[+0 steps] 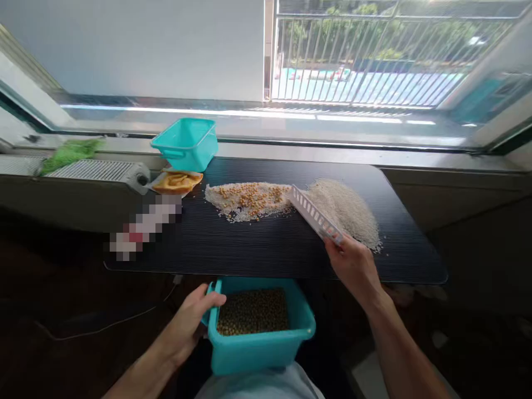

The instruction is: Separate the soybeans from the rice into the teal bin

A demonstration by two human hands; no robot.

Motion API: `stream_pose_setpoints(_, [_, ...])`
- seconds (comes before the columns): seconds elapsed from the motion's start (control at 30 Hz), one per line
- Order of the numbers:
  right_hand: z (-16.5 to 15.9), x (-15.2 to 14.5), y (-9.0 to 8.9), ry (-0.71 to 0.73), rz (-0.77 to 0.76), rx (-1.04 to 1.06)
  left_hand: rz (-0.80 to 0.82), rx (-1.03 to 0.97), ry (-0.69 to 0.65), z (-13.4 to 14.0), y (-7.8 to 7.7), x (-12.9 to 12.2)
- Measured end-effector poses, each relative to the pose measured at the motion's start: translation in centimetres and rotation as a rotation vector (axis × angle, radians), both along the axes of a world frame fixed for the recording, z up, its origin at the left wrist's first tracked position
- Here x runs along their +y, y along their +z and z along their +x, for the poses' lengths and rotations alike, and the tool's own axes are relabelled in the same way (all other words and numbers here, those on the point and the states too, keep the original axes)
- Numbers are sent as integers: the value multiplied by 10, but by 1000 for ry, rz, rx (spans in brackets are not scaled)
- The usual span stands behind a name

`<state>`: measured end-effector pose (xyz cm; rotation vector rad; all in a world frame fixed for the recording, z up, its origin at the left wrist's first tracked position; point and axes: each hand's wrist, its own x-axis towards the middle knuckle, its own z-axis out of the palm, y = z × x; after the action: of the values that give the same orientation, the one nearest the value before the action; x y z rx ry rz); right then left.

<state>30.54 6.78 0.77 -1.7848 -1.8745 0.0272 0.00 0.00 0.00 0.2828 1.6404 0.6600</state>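
Note:
My left hand (189, 318) is closed on the left handle and rim of a teal plastic bin (260, 352) below the table's front edge. Inside the bin lies a layer of round beans (253, 310), dark in the shade. In my right hand (353, 266) is the near end of a white slotted plastic piece (313, 212), tilted over the table. Its full shape is hidden. On one side of it spreads a mix of white grains and yellow beans (249, 198); on the other is a heap of white grains (344, 208), probably rice.
The dark table (249, 249) stands against a windowsill. At its back left are a second teal bin (187, 144) and a plate (177, 182) with orange-yellow pieces. A radiator (103, 172) with a green cloth (70, 155) is farther left. A thin cable (108, 331) hangs below.

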Motion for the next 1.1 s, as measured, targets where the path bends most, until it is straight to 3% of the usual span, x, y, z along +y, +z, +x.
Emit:
stream_pose_setpoints(0.2, [-3, 0, 1, 91, -44, 130, -17, 21, 107, 6, 0, 3])
stream_pose_setpoints(0.4, [4, -15, 4, 209, -41, 208, 132, -166, -47, 2, -12, 0])
stream_pose_setpoints(1.1, [20, -38, 5, 260, -98, 222, 133, -170, -57, 1, -14, 2])
